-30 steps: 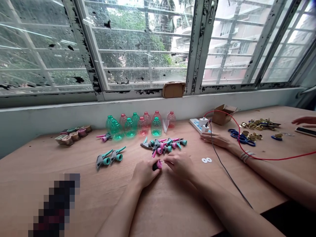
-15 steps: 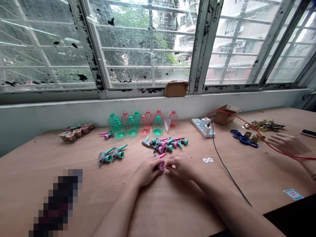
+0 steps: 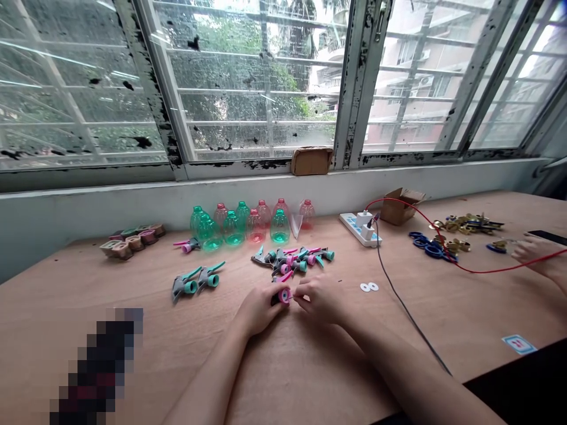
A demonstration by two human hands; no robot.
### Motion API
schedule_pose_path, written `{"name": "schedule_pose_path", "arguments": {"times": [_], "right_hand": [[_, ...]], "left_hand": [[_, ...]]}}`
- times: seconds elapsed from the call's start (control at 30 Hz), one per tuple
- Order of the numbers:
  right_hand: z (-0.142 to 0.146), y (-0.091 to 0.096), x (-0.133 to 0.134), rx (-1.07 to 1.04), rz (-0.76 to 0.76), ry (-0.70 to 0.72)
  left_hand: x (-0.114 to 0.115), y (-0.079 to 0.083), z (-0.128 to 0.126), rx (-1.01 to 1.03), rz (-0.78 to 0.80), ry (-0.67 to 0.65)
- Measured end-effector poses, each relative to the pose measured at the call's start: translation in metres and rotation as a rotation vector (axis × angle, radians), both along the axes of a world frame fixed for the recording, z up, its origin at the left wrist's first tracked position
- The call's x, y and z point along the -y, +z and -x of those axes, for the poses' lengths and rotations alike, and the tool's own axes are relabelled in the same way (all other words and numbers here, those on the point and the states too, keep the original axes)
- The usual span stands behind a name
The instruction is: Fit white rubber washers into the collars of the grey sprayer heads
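Note:
My left hand (image 3: 257, 310) is closed around a pink and dark trigger spray head (image 3: 284, 296), its round collar facing right and its pink lever pointing up. Close by on the right, my right hand (image 3: 322, 300) is pinched at the collar's opening; something small and thin seems to be between the fingertips, too small to name. Just beyond both hands lies a pile of grey, teal and pink spray heads (image 3: 302, 265). Two teal and grey spray heads (image 3: 208, 279) rest to the left. Two white washers (image 3: 369, 287) lie to the right.
Green and red clear bottles (image 3: 233, 229) line the wall. A power strip (image 3: 361, 229) stands right of them, with a grey cable (image 3: 396, 292) and red cable crossing the table. Further right are blue scissors (image 3: 436, 250), brass parts, and another person's hand (image 3: 531, 251).
My hands keep nearly the same pose at the spray head's collar. The other person's hand has moved right and back, now by the phone, and the red cable has shifted. The view has turned slightly.

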State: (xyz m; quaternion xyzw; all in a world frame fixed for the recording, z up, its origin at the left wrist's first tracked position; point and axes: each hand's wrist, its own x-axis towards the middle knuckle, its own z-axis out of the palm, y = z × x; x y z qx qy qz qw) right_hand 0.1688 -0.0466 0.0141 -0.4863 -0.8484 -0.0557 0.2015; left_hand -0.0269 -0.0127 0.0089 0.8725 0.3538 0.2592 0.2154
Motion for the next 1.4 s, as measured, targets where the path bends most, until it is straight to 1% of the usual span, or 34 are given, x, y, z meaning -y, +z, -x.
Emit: {"name": "schedule_pose_path", "arguments": {"times": [0.17,0.27,0.37,0.47,0.53,0.63,0.77,0.87,0.93,1.13,1.27,1.4], "right_hand": [[0.002,0.001,0.001,-0.016,-0.007,-0.091],[0.003,-0.002,0.0,-0.025,-0.045,-0.125],[0.005,-0.007,-0.002,-0.049,-0.125,-0.113],[0.005,-0.01,-0.004,-0.055,-0.183,-0.06],[0.004,-0.01,-0.005,-0.042,-0.161,-0.03],[0.002,-0.008,-0.005,-0.009,-0.083,-0.016],[0.001,-0.007,-0.004,0.046,-0.035,-0.033],[-0.001,-0.008,-0.004,0.022,0.005,-0.014],[-0.004,-0.008,-0.004,-0.007,0.035,0.008],[-0.015,-0.007,-0.006,-0.104,0.128,0.074],[-0.019,-0.007,-0.007,-0.188,0.177,0.151],[-0.023,-0.007,-0.007,-0.236,0.195,0.172]], "left_hand": [[-0.001,0.0,-0.001,0.031,0.018,0.028],[0.0,0.001,-0.002,0.076,0.036,0.051],[0.002,0.003,-0.004,0.108,0.052,0.071],[0.003,0.004,-0.005,0.111,0.056,0.083],[0.004,0.004,-0.006,0.103,0.05,0.087],[0.004,0.002,-0.006,0.062,0.025,0.072],[0.003,-0.004,-0.004,-0.078,-0.036,0.056],[0.004,-0.007,-0.002,-0.192,-0.093,0.038],[0.005,-0.008,-0.001,-0.222,-0.117,0.013],[0.007,-0.006,-0.002,-0.195,-0.103,-0.088],[0.007,-0.008,-0.004,-0.182,-0.081,-0.088],[0.006,-0.01,-0.005,-0.164,-0.069,-0.095]]}}
